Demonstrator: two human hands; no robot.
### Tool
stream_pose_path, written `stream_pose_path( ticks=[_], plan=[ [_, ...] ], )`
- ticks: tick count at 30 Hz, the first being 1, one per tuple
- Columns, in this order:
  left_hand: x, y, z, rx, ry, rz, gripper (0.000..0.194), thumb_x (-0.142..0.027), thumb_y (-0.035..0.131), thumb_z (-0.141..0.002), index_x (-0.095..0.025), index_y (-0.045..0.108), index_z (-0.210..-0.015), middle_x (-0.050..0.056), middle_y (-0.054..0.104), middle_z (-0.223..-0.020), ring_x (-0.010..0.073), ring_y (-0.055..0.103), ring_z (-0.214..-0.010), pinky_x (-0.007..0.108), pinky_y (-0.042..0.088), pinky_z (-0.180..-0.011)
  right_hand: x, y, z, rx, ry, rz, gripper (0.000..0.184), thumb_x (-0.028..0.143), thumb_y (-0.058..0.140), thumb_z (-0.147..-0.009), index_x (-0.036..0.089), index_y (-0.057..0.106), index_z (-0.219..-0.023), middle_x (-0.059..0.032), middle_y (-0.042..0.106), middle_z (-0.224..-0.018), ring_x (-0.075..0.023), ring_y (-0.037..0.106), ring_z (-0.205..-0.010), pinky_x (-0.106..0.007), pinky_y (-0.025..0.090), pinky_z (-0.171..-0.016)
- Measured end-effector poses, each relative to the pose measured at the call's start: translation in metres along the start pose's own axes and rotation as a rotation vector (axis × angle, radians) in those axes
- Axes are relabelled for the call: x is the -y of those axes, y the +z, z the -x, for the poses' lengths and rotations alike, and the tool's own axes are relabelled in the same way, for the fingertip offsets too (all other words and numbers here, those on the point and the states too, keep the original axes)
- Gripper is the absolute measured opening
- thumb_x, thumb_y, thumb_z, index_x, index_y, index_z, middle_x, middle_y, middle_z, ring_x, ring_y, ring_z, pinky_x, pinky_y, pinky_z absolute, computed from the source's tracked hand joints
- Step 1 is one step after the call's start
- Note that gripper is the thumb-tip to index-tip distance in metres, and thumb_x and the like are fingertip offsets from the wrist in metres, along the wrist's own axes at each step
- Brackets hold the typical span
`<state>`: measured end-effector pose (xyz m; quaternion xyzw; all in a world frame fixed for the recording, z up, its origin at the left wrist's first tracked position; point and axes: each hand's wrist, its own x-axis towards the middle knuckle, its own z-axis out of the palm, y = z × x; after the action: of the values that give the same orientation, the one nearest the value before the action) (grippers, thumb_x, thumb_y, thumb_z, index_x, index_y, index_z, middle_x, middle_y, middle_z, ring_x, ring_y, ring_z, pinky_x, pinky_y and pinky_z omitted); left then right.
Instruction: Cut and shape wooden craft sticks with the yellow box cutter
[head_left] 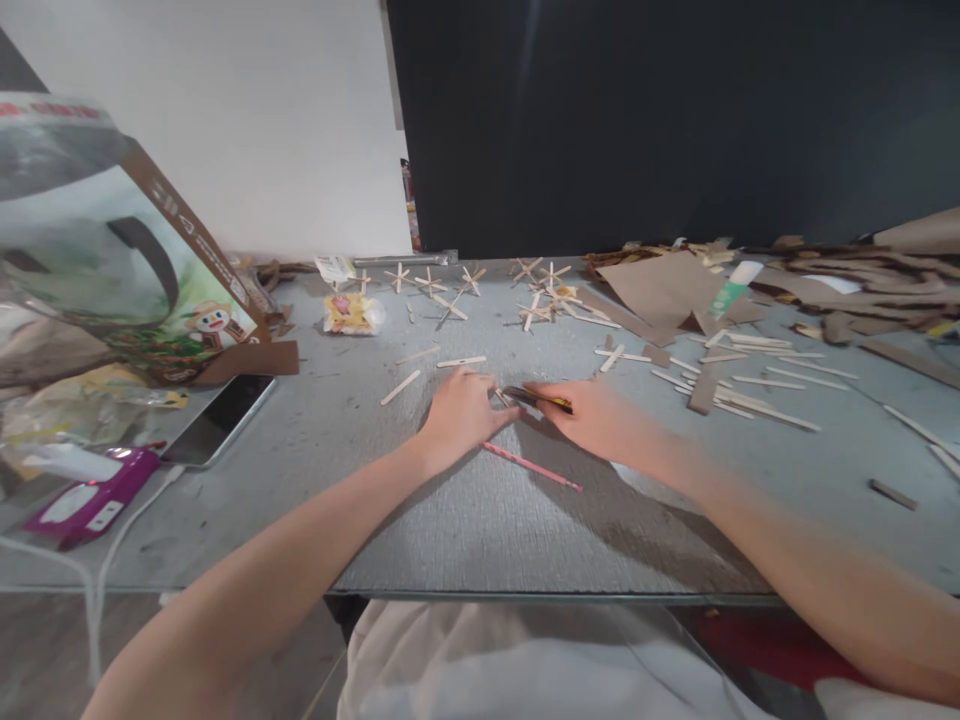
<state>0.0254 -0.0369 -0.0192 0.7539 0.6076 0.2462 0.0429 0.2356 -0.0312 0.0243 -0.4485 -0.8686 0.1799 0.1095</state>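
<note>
The right hand (589, 410) is clamped on a yellow-and-black utility knife (534, 398), positioned between both hands. The left hand's (463, 410) thumb and forefinger flank a wooden stick (502, 398); whether they pinch it cannot be determined.

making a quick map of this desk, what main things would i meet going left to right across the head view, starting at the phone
Smartphone, small yellow packet, left hand, right hand holding a yellow-and-black tool, green-and-white glue stick, short dark strip near the right edge.
</note>
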Motion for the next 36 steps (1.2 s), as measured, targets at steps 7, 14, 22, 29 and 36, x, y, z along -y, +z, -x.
stream_pose_path(
  ticks=[7,14,22,29,36],
  plan=[
    [-0.003,-0.004,0.0,0.019,-0.022,-0.004,0.025,-0.045,0.083,-0.082,-0.021,0.076,-0.08,0.007,0.079,-0.091,0.0296,0.069,-0.111,0.04,0.058,-0.093,0.001,0.0,0.001,0.015,0.01,-0.02,0.04,0.02,0.045,-0.106,0.028,0.079,-0.125,-0.0052,0.085,-0.111,-0.0223,0.076,-0.087,-0.028,0.047,-0.072],
    [-0.004,-0.004,0.0,0.02,-0.024,-0.011,0.025,-0.045,0.084,-0.081,-0.021,0.076,-0.079,0.007,0.079,-0.09,0.0297,0.07,-0.109,0.039,0.058,-0.091,0.0,0.0,0.0,0.017,0.021,-0.03,0.041,0.02,0.044,-0.105,0.028,0.079,-0.125,-0.0044,0.085,-0.106,-0.0194,0.071,-0.072,-0.028,0.045,-0.067],
    [-0.004,-0.005,0.0,0.018,0.001,-0.005,0.024,-0.044,0.083,-0.081,-0.021,0.076,-0.078,0.007,0.078,-0.088,0.0287,0.069,-0.108,0.038,0.058,-0.091,0.004,-0.001,0.001,0.036,0.033,-0.001,0.041,0.018,0.044,-0.104,0.027,0.079,-0.122,-0.0063,0.084,-0.099,-0.0202,0.072,-0.074,-0.028,0.042,-0.066],
    [-0.006,-0.008,0.001,0.065,-0.024,-0.023,0.023,-0.042,0.081,-0.085,-0.02,0.076,-0.083,0.009,0.079,-0.091,0.0316,0.069,-0.113,0.039,0.057,-0.094,0.024,-0.011,-0.007,0.087,0.058,0.255,0.034,0.019,0.045,-0.103,0.022,0.078,-0.107,-0.0137,0.081,-0.095,-0.0244,0.073,-0.081,-0.031,0.032,-0.06],
    [-0.009,-0.01,0.002,0.072,-0.129,0.062,0.078,-0.051,0.088,-0.081,-0.021,0.058,-0.147,0.013,0.079,-0.12,0.036,0.066,-0.13,0.043,0.056,-0.1,0.051,-0.04,-0.032,0.253,0.025,0.446,0.028,0.022,0.05,-0.1,0.019,0.078,-0.095,-0.0161,0.078,-0.101,-0.0231,0.071,-0.076,-0.03,0.037,-0.06]
  ],
)
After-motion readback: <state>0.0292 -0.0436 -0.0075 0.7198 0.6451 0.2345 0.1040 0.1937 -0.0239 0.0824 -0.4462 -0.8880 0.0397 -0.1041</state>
